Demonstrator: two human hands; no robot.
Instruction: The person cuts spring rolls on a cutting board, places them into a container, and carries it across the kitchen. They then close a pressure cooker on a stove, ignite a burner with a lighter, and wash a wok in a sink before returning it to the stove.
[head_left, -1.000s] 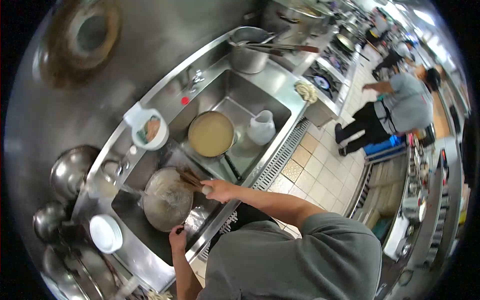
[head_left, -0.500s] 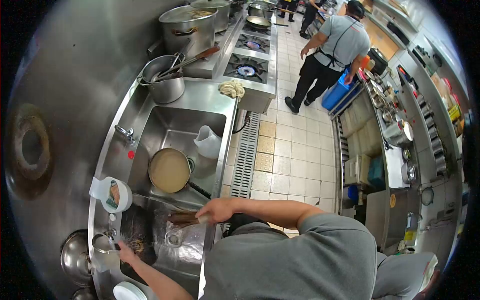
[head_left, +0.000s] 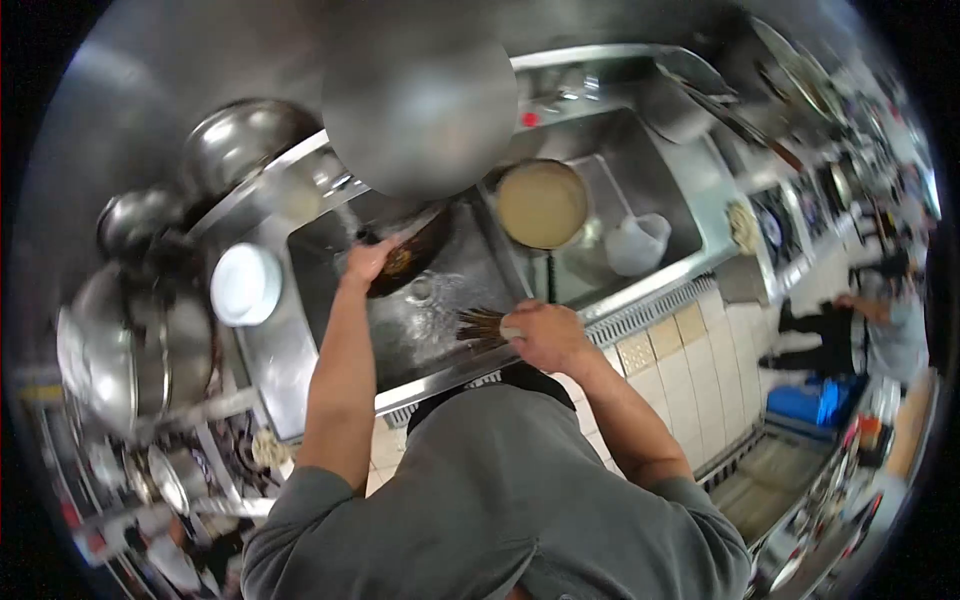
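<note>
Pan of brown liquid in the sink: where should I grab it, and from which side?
Take the pan by its dark straight handle, which points toward the sink's front rim; come from the near side, where the right hand holds the brush. The pan looks nearly full, so its rim seems a poor grip, and the white jug crowds its right side.

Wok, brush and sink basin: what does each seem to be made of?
The wok, gripped by the left hand: dull grey metal, matte outside, probably steel; blur leaves it open. The brush, in the right hand: bundled thin brown splints, likely bamboo. The sink basin: stainless steel by its bright, brushed, wet-reflecting sheet.
</note>
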